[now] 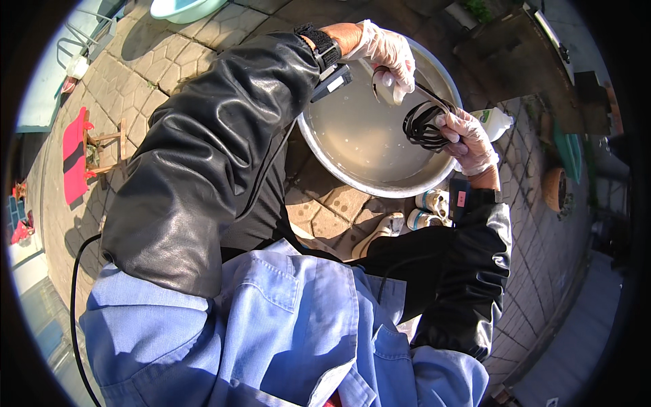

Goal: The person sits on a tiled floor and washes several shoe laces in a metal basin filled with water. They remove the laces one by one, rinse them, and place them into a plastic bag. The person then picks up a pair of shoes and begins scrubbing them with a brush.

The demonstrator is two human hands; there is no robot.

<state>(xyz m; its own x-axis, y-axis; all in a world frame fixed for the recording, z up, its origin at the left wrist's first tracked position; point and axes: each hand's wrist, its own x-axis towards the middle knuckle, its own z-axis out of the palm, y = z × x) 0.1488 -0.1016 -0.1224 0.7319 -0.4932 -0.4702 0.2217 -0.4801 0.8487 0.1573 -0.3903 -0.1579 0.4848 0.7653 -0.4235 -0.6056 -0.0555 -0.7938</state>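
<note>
Both my hands wear thin clear gloves and are over a wide metal basin [351, 180] of cloudy water. My left hand [390, 58], near the basin's far rim, pinches a dark flat strip [431, 96]; a loop of it hangs beside the fingers. This strip runs across to my right hand [465, 137], which grips a bundle of dark looped strips [424, 127] above the right side of the water. A pale thing shows by my left fingers; I cannot tell what it is.
A white plastic bottle [492, 123] stands right of the basin. Shoes [430, 208] lie below its near rim. A small wooden stool or chair with red cloth [76, 157] is at the left, a pale green tub [185, 12] at the top, and a plant pot [553, 189] at the right.
</note>
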